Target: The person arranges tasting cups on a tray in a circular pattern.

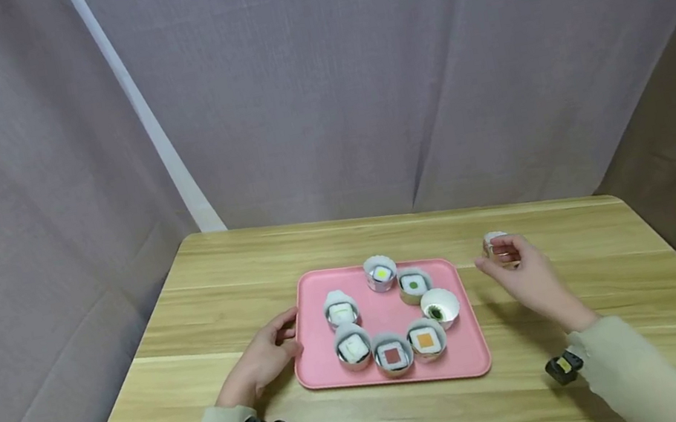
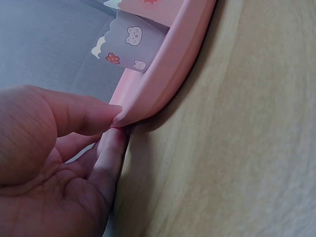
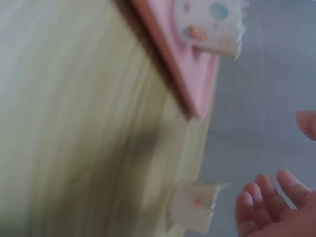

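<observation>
My left hand [image 1: 265,356] pinches the left rim of a pink tray [image 1: 321,368]; in the left wrist view its thumb lies on top of the rim with fingers below. Several small paper cups [image 2: 131,47] with wavy rims and printed pictures stand on the tray. Pieces like sushi rolls [image 1: 393,356], white with coloured centres, sit inside them. Right of the tray, my right hand [image 1: 530,283] hovers above the table with its fingers loosely bent. Another paper cup [image 3: 192,205] stands on the table just past those fingers, partly hidden by them in the head view.
The wooden table [image 1: 211,339] ends at grey cloth curtains [image 1: 304,96] behind and at the sides. One white cup [image 1: 441,302] leans over near the tray's right side, a green-centred piece showing inside.
</observation>
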`<state>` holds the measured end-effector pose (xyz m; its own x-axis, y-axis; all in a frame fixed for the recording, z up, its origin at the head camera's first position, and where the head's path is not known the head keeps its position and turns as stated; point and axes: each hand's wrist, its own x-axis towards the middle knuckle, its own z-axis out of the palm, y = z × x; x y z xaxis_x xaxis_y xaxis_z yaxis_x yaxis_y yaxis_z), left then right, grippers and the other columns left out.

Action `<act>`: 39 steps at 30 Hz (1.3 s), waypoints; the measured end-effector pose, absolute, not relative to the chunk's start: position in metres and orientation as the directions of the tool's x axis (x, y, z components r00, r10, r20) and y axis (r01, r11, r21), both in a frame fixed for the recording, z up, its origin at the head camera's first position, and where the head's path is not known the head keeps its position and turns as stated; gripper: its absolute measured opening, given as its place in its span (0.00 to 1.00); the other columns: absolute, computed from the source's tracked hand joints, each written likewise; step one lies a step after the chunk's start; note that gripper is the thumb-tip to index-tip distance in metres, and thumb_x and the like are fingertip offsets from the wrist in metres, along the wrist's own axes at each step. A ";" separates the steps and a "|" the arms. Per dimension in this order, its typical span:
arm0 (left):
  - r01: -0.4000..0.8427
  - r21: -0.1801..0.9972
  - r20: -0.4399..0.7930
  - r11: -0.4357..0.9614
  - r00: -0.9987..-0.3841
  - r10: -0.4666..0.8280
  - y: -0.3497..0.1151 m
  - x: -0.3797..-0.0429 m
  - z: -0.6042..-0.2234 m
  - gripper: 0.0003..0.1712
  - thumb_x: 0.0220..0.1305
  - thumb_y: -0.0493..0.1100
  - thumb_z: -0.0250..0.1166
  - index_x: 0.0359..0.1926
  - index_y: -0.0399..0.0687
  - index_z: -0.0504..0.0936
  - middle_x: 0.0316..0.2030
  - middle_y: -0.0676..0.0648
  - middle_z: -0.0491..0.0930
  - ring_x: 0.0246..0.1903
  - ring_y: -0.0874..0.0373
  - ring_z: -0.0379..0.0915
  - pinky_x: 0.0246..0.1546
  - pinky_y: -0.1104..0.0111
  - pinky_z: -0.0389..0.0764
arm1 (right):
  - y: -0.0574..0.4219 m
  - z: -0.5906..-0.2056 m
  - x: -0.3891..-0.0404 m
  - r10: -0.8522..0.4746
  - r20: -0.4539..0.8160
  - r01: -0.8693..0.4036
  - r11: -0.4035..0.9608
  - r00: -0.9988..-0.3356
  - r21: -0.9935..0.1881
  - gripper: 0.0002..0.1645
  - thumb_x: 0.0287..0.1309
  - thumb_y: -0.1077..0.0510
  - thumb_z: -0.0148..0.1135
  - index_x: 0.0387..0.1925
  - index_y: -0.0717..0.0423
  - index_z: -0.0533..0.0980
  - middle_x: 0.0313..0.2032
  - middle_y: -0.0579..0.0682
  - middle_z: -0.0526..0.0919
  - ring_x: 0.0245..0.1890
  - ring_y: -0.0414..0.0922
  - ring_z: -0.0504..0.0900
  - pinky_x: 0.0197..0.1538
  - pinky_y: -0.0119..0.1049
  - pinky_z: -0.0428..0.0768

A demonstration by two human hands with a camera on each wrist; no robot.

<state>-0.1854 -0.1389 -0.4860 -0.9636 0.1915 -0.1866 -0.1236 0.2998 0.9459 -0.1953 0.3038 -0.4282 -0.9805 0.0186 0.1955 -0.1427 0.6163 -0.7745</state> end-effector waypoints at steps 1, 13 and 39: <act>-0.124 0.945 -0.188 0.302 -0.964 0.191 -0.139 -0.185 -0.486 0.38 0.58 0.28 0.60 0.70 0.47 0.65 0.52 0.43 0.75 0.50 0.50 0.70 0.46 0.63 0.75 | 0.307 -0.429 -0.195 0.035 0.195 -0.134 0.610 -0.980 -0.781 0.38 0.62 0.46 0.62 0.60 0.71 0.64 0.51 0.65 0.72 0.50 0.55 0.72 0.44 0.20 0.70; -0.136 0.940 -0.200 0.313 -0.963 0.183 -0.137 -0.183 -0.484 0.36 0.61 0.29 0.60 0.70 0.49 0.65 0.53 0.43 0.73 0.51 0.50 0.69 0.46 0.62 0.75 | 0.333 -0.442 -0.204 0.269 0.088 0.081 0.561 -0.959 -0.824 0.51 0.59 0.40 0.63 0.68 0.70 0.53 0.59 0.69 0.64 0.56 0.60 0.66 0.53 0.47 0.69; -0.142 0.924 -0.215 0.356 -0.961 0.174 -0.138 -0.185 -0.486 0.37 0.61 0.30 0.60 0.70 0.51 0.65 0.54 0.43 0.73 0.51 0.49 0.69 0.47 0.63 0.76 | 0.324 -0.478 -0.244 0.305 -0.160 0.271 0.365 -0.939 -0.891 0.52 0.55 0.47 0.68 0.70 0.68 0.52 0.64 0.67 0.60 0.61 0.58 0.60 0.64 0.50 0.62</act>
<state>-0.1845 -0.1380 -0.4861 -0.9610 0.1743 -0.2148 -0.1420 0.3556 0.9238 -0.2439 0.3242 -0.4778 -0.9387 0.3050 -0.1604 0.2709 0.3654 -0.8906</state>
